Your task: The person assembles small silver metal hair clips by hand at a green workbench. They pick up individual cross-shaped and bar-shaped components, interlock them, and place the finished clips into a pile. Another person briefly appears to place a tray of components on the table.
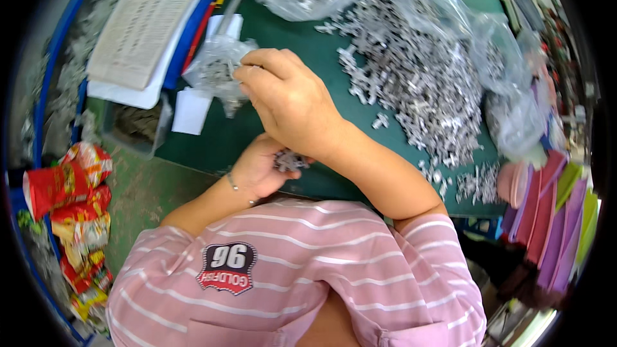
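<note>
Small clear bag (217, 56) of grey parts, just left of the right hand's (288, 99) fingertips.
The right hand is the nearer, its fingers drawn together at the bag's right edge; whether they grip it, I cannot tell. The crumpled bag shows no clear long axis. Closer to the body than the bag, the left hand (256, 170) curls around loose grey parts (289, 161). Right of the bag, a large pile (421, 74) covers the green table (324, 58).

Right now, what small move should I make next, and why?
I'd probably move your right hand to the grey parts cupped in your left hand: the right fingertips are at the small clear bag, which shows pieces inside, while the left hand holds more. Whether those fingertips pinch anything, I can't tell.
</note>
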`<state>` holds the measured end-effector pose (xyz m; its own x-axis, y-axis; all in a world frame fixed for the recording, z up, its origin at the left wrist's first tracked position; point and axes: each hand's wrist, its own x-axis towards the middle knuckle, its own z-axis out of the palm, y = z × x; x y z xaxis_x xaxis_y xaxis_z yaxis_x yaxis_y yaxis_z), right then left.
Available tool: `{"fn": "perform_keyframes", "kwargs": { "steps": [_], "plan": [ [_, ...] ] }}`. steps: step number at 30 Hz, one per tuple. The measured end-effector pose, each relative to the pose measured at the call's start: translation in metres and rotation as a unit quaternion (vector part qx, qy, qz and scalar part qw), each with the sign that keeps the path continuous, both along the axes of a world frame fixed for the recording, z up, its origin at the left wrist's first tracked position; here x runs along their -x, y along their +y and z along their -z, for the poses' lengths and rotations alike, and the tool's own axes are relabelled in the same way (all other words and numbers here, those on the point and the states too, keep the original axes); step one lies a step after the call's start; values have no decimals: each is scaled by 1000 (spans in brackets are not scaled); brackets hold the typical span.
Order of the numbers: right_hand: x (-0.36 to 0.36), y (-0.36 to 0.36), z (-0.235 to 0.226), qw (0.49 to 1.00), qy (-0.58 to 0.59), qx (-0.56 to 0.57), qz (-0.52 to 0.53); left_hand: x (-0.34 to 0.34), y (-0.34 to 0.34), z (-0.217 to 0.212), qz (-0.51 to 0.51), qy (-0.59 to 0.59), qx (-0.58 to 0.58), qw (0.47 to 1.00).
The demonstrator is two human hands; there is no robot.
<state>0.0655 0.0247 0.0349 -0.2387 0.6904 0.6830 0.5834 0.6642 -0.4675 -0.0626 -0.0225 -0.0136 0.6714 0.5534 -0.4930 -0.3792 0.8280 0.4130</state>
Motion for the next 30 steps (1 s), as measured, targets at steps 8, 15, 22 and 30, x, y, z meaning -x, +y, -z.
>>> {"fn": "perform_keyframes", "kwargs": {
  "steps": [8, 15, 22, 30],
  "plan": [
    [-113, -90, 29, 908, -103, 258, 312, -9, 8, 2, 47, 29, 23, 998],
    [-119, -114, 47, 898, -64, 272, 338, -33, 10, -7, 102, 50, -8, 993],
    [-100, -117, 33, 801, 410, 426, 96, -45, 8, -16, 125, 96, -33, 987],
    [-102, -123, 25, 739, 496, 457, -3, -47, 10, -13, 131, 64, -25, 989]
  ]
}}
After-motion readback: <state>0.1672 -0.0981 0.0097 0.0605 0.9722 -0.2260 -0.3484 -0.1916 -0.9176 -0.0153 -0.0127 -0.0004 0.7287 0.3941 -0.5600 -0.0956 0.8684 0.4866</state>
